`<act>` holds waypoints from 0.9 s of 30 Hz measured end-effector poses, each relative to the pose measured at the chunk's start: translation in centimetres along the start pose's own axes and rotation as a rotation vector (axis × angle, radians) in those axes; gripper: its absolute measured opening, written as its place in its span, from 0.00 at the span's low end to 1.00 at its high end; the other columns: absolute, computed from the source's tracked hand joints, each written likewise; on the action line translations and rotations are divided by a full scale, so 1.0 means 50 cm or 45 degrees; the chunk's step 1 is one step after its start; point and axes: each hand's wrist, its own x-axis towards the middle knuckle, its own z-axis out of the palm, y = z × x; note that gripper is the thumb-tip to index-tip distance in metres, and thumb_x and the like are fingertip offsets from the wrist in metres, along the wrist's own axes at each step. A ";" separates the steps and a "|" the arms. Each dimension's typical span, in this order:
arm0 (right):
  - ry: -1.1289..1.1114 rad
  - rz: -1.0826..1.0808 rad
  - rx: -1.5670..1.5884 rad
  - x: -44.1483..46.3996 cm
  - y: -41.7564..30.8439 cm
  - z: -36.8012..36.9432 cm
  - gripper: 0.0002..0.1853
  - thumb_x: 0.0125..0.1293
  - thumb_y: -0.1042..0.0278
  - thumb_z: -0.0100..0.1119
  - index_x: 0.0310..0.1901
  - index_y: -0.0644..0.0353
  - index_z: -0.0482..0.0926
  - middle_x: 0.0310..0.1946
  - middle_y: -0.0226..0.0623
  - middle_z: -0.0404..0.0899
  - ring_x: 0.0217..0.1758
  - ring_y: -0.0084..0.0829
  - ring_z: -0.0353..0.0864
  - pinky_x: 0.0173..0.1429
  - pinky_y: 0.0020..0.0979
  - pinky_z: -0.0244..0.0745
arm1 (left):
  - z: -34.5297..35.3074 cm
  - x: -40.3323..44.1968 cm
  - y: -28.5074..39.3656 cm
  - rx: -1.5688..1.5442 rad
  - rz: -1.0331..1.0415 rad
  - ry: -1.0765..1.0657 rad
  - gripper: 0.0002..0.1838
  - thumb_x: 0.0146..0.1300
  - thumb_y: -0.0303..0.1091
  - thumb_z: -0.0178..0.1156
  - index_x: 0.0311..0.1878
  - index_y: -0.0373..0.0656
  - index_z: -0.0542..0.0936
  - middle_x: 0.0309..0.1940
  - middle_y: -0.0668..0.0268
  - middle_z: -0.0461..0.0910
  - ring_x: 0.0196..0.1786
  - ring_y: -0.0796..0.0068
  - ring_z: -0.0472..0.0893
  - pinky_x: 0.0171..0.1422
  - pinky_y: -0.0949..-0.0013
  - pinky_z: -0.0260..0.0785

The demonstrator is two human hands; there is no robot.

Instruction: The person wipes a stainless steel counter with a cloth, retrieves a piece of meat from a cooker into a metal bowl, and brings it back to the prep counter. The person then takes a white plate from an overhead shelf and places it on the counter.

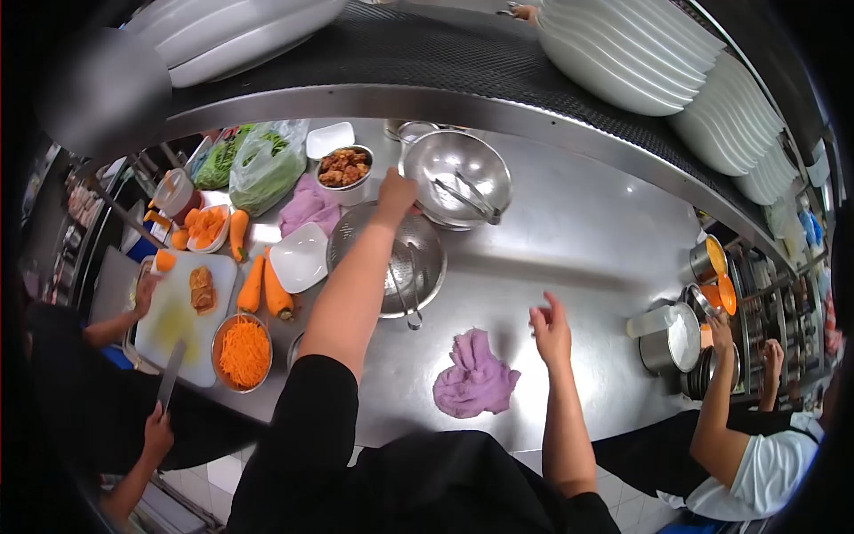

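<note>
Head view: a steel bowl (pixel 440 160) stands near the far edge of the steel surface (pixel 578 214), tongs (pixel 467 198) lying inside. The left hand (pixel 398 192) is at its rim; whether the fingers close on it, I cannot tell. Just beside, toward the near edge, sits a colander (pixel 430 262). The right hand (pixel 551 331), fingers spread apart, is near a purple cloth (pixel 476 378) by the near edge. Toward the left edge lies a cutting board (pixel 222 276).
</note>
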 end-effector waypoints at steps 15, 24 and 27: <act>0.240 0.471 0.607 -0.221 0.209 -0.030 0.13 0.77 0.68 0.53 0.58 0.62 0.74 0.35 0.36 0.83 0.27 0.17 0.76 0.28 0.20 0.71 | -0.046 -0.133 0.075 0.772 0.562 0.000 0.31 0.66 0.47 0.66 0.66 0.36 0.74 0.51 0.51 0.84 0.54 0.56 0.84 0.58 0.57 0.76; 0.071 0.331 0.672 -0.180 0.221 -0.010 0.11 0.78 0.66 0.53 0.56 0.59 0.76 0.32 0.31 0.81 0.24 0.15 0.72 0.25 0.19 0.67 | -0.143 -0.635 -0.086 0.326 0.204 -0.423 0.15 0.74 0.36 0.61 0.57 0.39 0.81 0.42 0.70 0.84 0.42 0.82 0.82 0.48 0.75 0.73; 0.017 0.257 0.560 -0.182 0.216 -0.013 0.11 0.78 0.66 0.54 0.54 0.61 0.78 0.31 0.30 0.81 0.27 0.16 0.74 0.30 0.20 0.69 | -0.170 -0.777 -0.168 0.286 0.044 -0.331 0.19 0.73 0.44 0.61 0.55 0.38 0.83 0.40 0.66 0.87 0.38 0.80 0.82 0.46 0.72 0.74</act>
